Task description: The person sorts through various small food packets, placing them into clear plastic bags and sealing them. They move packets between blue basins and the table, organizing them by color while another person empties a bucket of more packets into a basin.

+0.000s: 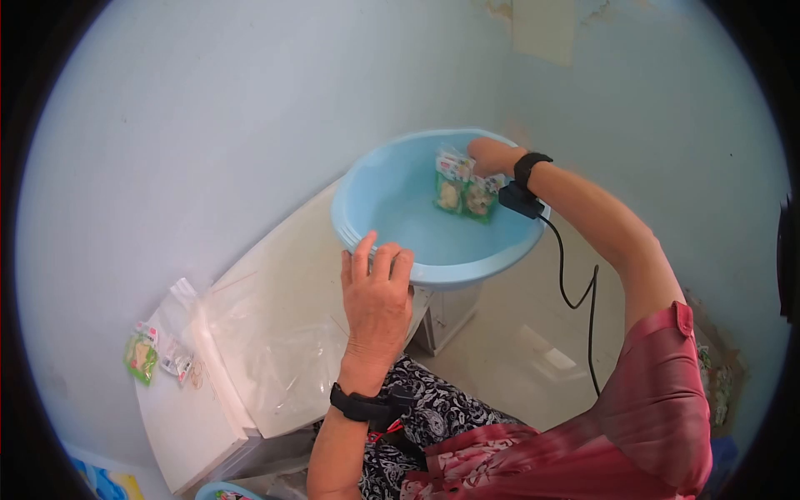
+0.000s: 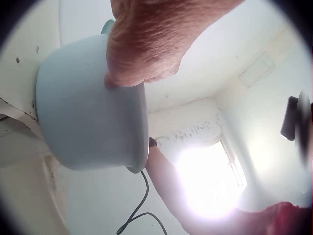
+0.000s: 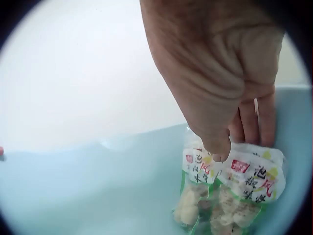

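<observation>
A large light-blue plastic basin (image 1: 358, 218) stands at the table's far end. My left hand (image 1: 377, 296) grips its near rim; in the left wrist view the thumb presses against the basin's outer wall (image 2: 88, 117). Inside the basin's far right side, my right hand (image 1: 496, 157) pinches two snack packets (image 1: 451, 179) by their white printed tops. Pale lumpy pieces show through the clear lower part of the front packet (image 3: 237, 208), which has green edges. The right-hand fingers behind the packets are partly hidden.
At the table's (image 1: 304, 250) left end lie a green snack packet (image 1: 142, 354), a white packet (image 1: 174, 358) and clear plastic bags (image 1: 287, 367). Part of another blue tub (image 1: 218, 490) shows low down. A black cable (image 1: 593, 333) hangs from the right wrist camera. Walls stand close behind the basin.
</observation>
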`<state>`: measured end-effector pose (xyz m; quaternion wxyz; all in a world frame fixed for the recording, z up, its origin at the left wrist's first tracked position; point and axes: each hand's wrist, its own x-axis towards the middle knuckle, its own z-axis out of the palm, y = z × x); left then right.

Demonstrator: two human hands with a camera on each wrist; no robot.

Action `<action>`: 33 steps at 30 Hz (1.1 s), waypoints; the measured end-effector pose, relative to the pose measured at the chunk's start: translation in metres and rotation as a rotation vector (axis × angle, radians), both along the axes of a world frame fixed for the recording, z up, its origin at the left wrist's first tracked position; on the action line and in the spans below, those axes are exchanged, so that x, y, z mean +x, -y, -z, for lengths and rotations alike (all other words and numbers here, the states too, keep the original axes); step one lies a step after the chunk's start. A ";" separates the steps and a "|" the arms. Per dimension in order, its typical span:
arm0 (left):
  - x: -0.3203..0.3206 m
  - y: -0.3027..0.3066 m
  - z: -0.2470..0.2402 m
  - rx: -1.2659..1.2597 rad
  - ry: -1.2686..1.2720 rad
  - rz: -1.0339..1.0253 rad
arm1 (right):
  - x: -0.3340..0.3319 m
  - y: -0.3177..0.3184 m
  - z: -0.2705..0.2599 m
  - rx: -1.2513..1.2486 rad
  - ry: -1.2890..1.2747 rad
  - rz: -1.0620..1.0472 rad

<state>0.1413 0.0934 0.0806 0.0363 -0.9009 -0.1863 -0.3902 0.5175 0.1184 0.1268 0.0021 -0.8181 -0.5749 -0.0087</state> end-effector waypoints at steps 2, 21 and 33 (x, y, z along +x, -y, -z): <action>0.000 0.001 -0.001 0.000 -0.009 -0.011 | -0.005 0.004 -0.005 0.059 -0.023 0.005; -0.107 -0.028 -0.026 0.054 0.372 -0.038 | -0.281 0.140 0.001 0.871 -0.094 -1.330; -0.425 -0.196 0.007 -0.518 1.073 -0.852 | -0.297 0.069 0.153 0.800 -0.582 -0.855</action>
